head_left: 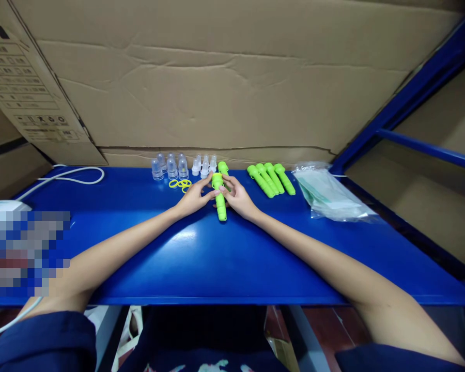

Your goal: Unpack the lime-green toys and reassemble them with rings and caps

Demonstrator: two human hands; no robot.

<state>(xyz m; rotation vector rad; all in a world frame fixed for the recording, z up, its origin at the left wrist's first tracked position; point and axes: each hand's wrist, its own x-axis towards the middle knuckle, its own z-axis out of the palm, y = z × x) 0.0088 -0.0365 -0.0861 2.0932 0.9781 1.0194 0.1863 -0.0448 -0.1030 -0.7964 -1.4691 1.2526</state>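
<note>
Between both hands, over the middle of the table, is a lime-green flashlight-shaped tube [221,207]. Its wide end, with a yellow ring [217,176] around it, points away from me. My left hand [194,199] is closed on its left side, thumb on the tube. From the right, my right hand [239,199] grips it too, its thumb near the other. Just behind them lies another green tube [223,168], partly hidden. Several loose yellow rings [173,184] lie left of my left hand. Behind these stand several clear domed plastic caps [172,168] and smaller clear nozzle-like pieces [205,168].
Several green tubes [271,178] lie side by side to the right. A clear plastic bag [329,194] rests beyond them. At left are a white cable [95,181] and a white device [8,206]. Cardboard [232,93] walls the back of the blue table [186,268].
</note>
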